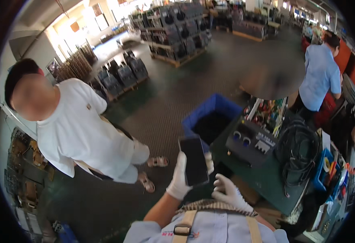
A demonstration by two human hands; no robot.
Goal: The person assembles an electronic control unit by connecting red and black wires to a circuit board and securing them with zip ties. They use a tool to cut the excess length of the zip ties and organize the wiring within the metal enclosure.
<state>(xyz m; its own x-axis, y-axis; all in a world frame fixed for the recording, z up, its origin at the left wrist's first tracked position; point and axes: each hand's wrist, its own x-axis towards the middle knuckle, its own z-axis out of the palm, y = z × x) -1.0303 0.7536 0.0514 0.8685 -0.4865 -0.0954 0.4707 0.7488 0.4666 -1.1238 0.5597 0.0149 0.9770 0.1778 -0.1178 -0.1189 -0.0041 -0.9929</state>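
A black smartphone [194, 160] with a dark screen lies upright in my left hand [179, 178], which wears a white glove. The gloved fingers wrap around the phone's sides, their tips showing at its right edge. My right hand [230, 192], also in a white glove, hangs just right of the phone's lower end, apart from it. Its fingers are partly curled with gaps between them, and I see nothing in them. Beyond the phone stands a blue plastic bin [214, 106] with a dark inside.
On the green bench [266, 182] to the right sit an opened machine unit [252, 139], coiled black cables [299, 150] and a blue tray of tools [325, 170]. A person in white [80, 129] stands at left, another in blue [318, 77] at far right. Pallets of machines [173, 36] stand behind.
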